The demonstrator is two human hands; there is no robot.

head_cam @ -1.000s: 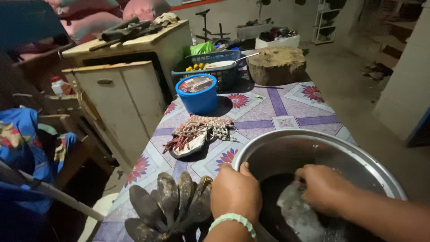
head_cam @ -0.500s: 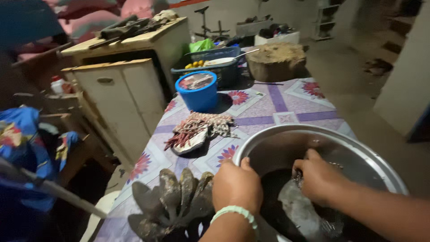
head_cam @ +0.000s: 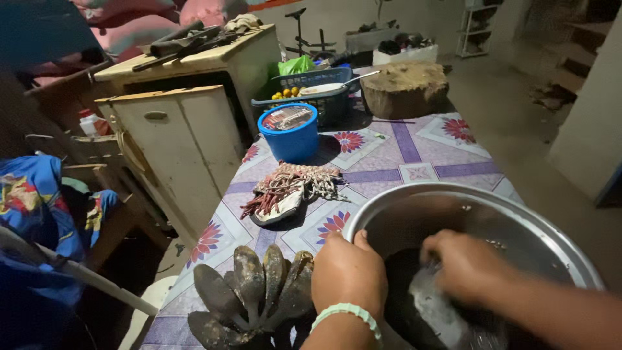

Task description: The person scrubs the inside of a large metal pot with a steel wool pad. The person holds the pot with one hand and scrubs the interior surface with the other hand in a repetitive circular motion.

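left hand (head_cam: 348,272) gripping metal basin (head_cam: 518,217) rim

bare forearms, no sleeves; pale green beaded bracelet (head_cam: 345,314) on left wrist.

A single head-worn camera looks forward and steeply down along the tabletop (head_cam: 389,155) toward 12 o'clock. It sits close over the metal basin (head_cam: 544,233) at 5 o'clock, cropped by the lower frame edge. The far room and floor show toward 1 o'clock.
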